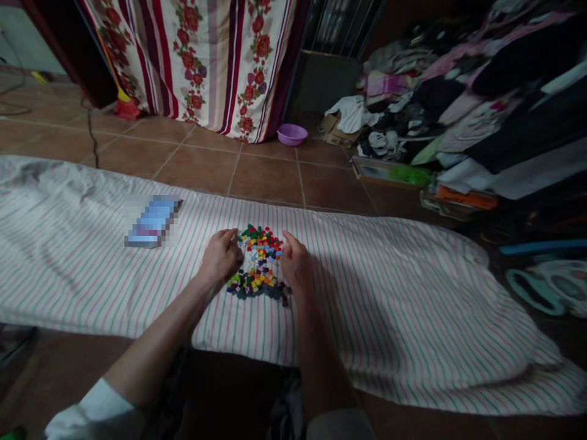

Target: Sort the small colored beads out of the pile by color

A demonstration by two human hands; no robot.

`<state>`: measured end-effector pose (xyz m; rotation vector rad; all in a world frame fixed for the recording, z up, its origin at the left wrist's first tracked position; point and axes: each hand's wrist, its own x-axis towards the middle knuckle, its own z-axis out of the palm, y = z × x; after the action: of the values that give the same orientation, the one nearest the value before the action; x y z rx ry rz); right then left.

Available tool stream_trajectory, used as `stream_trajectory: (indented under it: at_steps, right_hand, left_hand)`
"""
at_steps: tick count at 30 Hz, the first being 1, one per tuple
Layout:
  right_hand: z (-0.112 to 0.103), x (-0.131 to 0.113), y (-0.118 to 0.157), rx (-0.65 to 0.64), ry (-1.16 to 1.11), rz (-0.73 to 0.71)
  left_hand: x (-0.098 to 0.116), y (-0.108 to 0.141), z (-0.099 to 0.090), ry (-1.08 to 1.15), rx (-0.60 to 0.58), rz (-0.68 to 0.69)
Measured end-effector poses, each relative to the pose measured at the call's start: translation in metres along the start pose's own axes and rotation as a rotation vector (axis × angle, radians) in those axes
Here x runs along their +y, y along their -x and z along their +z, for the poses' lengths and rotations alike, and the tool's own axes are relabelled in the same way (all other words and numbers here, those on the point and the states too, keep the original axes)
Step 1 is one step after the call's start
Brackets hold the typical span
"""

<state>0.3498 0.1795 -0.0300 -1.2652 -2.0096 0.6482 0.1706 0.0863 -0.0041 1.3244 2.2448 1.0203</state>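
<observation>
Sleeves (98, 412) and forearms (162, 336) are seen closest, stretched over the near edge of the table (367, 263), which is covered by a striped cloth (435, 348). Between the hands, about midway between near and far edges, a pile of small coloured blocks (263, 266) is spread. Its left side is flanked by the left hand (221, 255), its right side by the right hand (296, 261); fingers are bent, but whether a block is pinched in either grip cannot be told. Blocks could be scattered by a hasty sweep, or the pile shifted if the cloth were dragged by a forearm. Toward the far edge, left of the pile, a blurred phone (153, 221) is laid. Beyond, a purple bowl (292, 135) is set on the tiled floor (268, 168).
</observation>
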Motion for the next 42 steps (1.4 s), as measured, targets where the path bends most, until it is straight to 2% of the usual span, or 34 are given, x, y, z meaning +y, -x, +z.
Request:
stream_trajectory:
  at_steps: [3,7,11,15,21,28,32,37,42]
  right_hand:
    - [0.004,-0.004,-0.004,-0.047,-0.016,-0.054]
    - [0.014,-0.008,-0.011,-0.046,-0.005,-0.140]
    - [0.026,-0.009,-0.013,-0.024,0.054,-0.205]
    - [0.029,-0.015,-0.012,-0.085,0.098,-0.215]
    - [0.020,-0.029,-0.012,-0.212,0.033,-0.273]
    - [0.009,-0.037,-0.010,-0.275,-0.202,-0.176]
    - [0.003,-0.037,-0.007,-0.332,-0.344,-0.129]
    - [0.001,-0.040,-0.002,-0.376,-0.528,-0.079]
    - [0.001,-0.043,0.009,-0.381,-0.600,-0.094]
  left_hand:
    - [0.002,-0.007,0.005,-0.029,0.008,0.036]
    - [0.009,-0.011,0.010,-0.097,0.014,0.063]
    - [0.013,-0.012,0.015,-0.172,-0.027,0.121]
    - [0.012,-0.013,0.018,-0.172,-0.078,0.170]
    - [0.007,-0.017,0.017,-0.045,-0.154,0.126]
    - [0.001,-0.015,0.021,0.330,-0.195,-0.010]
    - [0.006,-0.005,0.016,0.500,-0.252,-0.060]
    - [0.013,0.008,0.000,0.543,-0.285,-0.063]
    - [0.010,0.024,-0.011,0.504,-0.312,-0.007]
